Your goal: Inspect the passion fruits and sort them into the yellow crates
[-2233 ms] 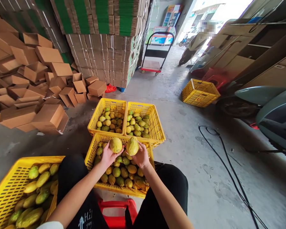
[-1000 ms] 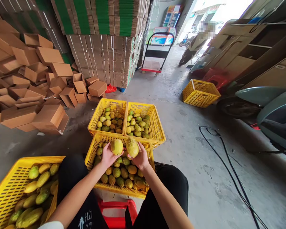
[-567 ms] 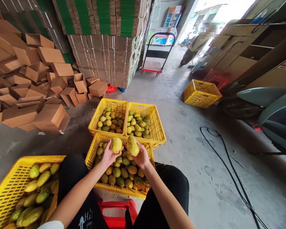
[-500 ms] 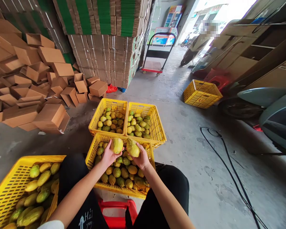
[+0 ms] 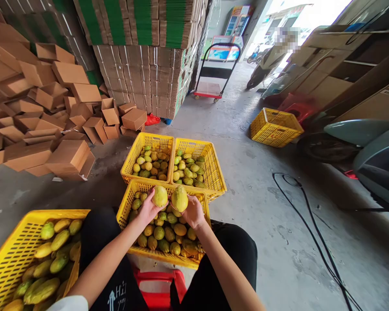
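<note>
Both hands have barely shifted since the earlier frames; the two fruits are now turned slightly and held closer together.

Stacked flat cardboard (image 5: 149, 56), upper centre; loose cartons (image 5: 35, 112) heaped upper left. Bare concrete floor (image 5: 262, 224) runs open through the right half, crossed by one black cable (image 5: 306, 216).

Yellow crates, five: one lower left (image 5: 6, 255), one between the knees (image 5: 125, 207), two side by side just beyond it (image 5: 149, 140), (image 5: 210, 160), one apart at upper right (image 5: 274, 125). The three central crates touch rim to rim.

Left hand (image 5: 145, 209): fingers curled around one round yellow fruit (image 5: 160, 195).
Right hand (image 5: 192, 211): fingers curled around one yellow-green fruit (image 5: 179, 198).
Both fruits are held above the far rim of the near crate, almost touching.
</note>
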`<state>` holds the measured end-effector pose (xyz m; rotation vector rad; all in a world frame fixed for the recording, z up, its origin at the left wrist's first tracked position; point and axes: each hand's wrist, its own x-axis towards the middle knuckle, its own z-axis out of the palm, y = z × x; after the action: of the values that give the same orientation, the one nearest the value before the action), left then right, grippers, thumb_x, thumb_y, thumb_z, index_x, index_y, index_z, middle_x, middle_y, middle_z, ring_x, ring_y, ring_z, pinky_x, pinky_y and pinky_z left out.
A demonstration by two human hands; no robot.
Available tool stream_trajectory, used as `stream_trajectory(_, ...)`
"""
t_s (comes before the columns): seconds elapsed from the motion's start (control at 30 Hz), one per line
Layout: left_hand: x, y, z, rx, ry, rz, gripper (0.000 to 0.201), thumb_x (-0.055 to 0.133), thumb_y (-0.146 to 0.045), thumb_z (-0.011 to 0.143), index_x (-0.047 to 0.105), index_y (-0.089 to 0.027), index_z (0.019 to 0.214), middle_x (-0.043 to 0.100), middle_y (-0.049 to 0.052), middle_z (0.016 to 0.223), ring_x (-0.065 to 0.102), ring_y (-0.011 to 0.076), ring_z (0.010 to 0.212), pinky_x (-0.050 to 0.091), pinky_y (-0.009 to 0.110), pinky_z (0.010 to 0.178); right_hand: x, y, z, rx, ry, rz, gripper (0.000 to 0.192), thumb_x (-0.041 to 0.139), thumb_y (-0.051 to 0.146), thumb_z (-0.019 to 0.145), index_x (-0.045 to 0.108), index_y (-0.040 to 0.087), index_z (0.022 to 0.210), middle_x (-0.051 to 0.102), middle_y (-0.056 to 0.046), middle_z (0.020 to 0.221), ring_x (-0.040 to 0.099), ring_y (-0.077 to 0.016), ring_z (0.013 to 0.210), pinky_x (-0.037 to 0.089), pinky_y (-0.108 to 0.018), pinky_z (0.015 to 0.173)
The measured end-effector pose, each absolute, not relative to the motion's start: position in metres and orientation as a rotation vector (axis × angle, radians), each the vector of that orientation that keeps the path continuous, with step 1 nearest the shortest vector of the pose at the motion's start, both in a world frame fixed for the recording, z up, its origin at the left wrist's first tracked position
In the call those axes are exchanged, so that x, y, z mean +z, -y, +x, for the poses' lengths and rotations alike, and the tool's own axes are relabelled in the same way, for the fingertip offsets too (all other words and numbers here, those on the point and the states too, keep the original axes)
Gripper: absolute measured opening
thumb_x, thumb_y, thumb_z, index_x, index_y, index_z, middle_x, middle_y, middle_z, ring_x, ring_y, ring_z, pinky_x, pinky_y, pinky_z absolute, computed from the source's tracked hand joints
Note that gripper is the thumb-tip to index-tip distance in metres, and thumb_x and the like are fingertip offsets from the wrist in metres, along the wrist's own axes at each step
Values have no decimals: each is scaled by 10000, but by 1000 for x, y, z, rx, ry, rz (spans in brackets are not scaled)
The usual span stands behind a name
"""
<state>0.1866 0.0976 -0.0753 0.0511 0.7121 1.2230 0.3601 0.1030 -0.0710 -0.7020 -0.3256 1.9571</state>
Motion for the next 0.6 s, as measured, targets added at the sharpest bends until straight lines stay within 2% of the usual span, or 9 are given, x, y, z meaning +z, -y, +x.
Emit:
stream_trajectory(0.2,-78,-96,189,1179,-712,27,317,582,-218,848,587,-176,1162,679,85,1053,647,214,982,504,382,921,-81,-97,356,2007,314,-883,259,651,294,778,560,243,1015,691,8,859,678,-169,752,583,-337,671)
stream_trajectory(0.27,-78,-95,189,1189,-700,14,270,556,-233,852,608,-163,1108,687,80,1017,646,218,981,509,381,912,-84,-97,357,2028,292,-898,245,651,308,790,564,233,1006,690,7,833,669,-156,698,579,-323,635)
stream_trajectory(0.4,-79,-95,188,1192,-645,-19,241,470,-256,864,609,-131,1016,691,109,943,649,254,960,514,442,891,-83,-100,360,2048,232,-835,253,577,376,811,597,202,994,707,-30,851,676,-190,753,577,-374,693)
stream_trajectory(0.6,-77,-96,187,1179,-692,31,314,518,-282,875,551,-164,1164,685,104,1002,655,259,965,500,478,905,-81,-104,363,2024,264,-725,238,536,322,749,608,217,949,715,-56,927,660,-262,982,541,-453,828)
